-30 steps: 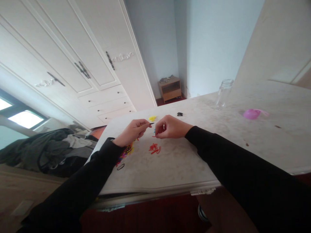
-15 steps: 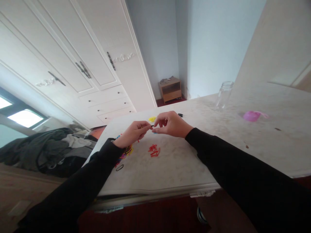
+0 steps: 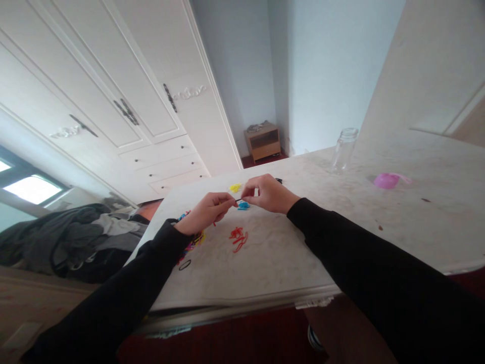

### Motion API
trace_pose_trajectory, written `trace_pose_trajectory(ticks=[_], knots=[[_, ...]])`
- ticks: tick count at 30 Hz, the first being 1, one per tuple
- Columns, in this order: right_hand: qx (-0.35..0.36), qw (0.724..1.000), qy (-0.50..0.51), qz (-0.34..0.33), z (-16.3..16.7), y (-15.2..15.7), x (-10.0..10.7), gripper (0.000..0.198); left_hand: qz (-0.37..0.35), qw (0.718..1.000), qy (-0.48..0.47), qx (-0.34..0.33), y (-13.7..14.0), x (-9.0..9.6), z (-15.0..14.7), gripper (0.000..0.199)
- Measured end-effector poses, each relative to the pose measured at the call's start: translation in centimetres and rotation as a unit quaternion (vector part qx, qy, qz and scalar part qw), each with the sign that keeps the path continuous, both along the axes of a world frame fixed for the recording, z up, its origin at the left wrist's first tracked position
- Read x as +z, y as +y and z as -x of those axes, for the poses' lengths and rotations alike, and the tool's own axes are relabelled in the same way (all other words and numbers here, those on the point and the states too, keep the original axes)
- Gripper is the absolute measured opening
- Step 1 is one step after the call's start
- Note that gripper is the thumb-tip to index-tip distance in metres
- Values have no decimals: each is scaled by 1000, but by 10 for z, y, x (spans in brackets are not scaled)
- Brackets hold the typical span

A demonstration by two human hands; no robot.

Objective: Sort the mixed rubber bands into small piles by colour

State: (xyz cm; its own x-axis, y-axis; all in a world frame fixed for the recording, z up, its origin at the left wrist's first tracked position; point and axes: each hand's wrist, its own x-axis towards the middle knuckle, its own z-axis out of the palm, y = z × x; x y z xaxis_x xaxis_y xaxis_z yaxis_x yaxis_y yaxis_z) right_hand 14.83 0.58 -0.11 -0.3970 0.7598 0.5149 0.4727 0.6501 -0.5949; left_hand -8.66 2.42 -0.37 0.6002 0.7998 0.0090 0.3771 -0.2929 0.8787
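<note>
Above the table, my left hand (image 3: pixel 206 213) pinches one end of a thin black rubber band (image 3: pixel 238 200). On the other end, the fingers of my right hand (image 3: pixel 272 194) are closed too, so the band spans the small gap between them. A pile of blue rubber bands (image 3: pixel 243 206) lies just below the fingertips, with yellow bands (image 3: pixel 235 188) behind it. Nearer to me is a loose red pile (image 3: pixel 238 238). Mixed coloured bands (image 3: pixel 197 239) show partly from under my left wrist, and a single black band (image 3: pixel 185 265) lies close by. Black bands (image 3: pixel 279 180) peek out behind my right hand.
A clear glass jar (image 3: pixel 344 151) stands at the back right of the white table (image 3: pixel 288 263). To its right lies a pink object with a strap (image 3: pixel 387 180). Dark clothes (image 3: pixel 87 242) are heaped to the left, beside a white wardrobe (image 3: pixel 151 65).
My right thumb and fingers have come together on the black band, where they were spread before. The blue pile, mostly covered earlier, now shows. The whole view has shifted slightly.
</note>
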Motion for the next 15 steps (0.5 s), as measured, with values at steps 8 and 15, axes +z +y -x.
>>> trace_pose_trajectory(ticks=[8, 15], knots=[[-179, 983, -39, 24, -60, 26, -1, 11, 26, 999, -39, -2, 1, -3, 1, 36], [-275, 956, -73, 73, -79, 33, -12, 13, 102, 990, -101, 9, -2, -2, -4, 37]])
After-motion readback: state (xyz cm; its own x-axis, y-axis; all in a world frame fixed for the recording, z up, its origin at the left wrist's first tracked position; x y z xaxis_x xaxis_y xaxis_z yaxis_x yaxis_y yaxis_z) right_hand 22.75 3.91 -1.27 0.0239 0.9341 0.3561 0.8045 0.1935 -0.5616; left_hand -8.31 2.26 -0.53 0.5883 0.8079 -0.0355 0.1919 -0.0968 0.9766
